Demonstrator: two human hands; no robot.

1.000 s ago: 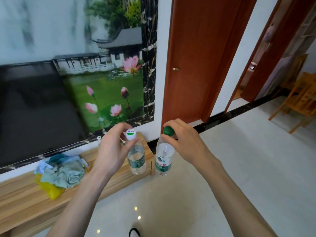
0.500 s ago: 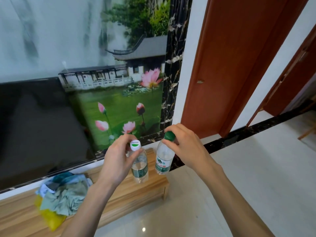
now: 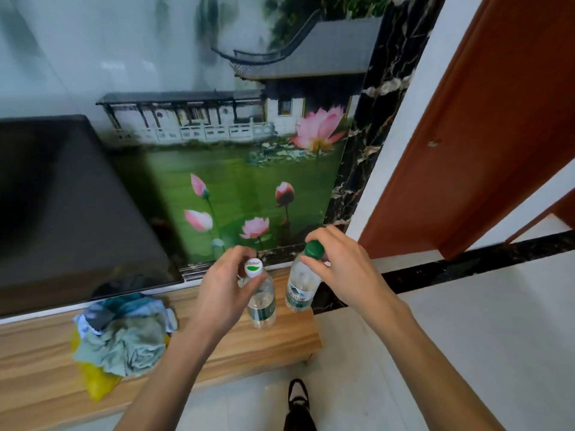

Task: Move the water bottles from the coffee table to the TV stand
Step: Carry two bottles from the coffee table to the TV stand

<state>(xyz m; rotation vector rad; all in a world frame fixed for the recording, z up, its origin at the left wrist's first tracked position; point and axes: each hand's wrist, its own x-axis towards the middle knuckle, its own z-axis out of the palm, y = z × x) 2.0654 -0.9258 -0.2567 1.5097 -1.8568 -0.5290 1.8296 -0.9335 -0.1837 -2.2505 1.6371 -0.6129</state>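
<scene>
1. Wooden TV stand (image 3: 280, 343) runs along the wall under the TV (image 3: 62, 206); both bottles are at its right end, so this looks like the set-down step.
2. Left hand (image 3: 224, 293) pinches the white-capped bottle (image 3: 263, 303) at the neck, fingers closed round the cap. Bottle is upright over the stand top; can't tell if the base is touching wood yet.
3. Right hand (image 3: 345, 272) grips the green-capped bottle (image 3: 300, 287) by its cap, same pinch. It's upright, just right of the other, close to the stand's right edge & back near the black marble trim (image 3: 357, 194).
4. Pile of cloths (image 3: 124, 331) on a yellow bag (image 3: 96, 384) sits well left, not in the way.
5. Next, probably: lower both till the bases sit flat, then let go. Right bottle is near the edge, so nudging it left before release seems wise; narrow base, may tip easily.
</scene>
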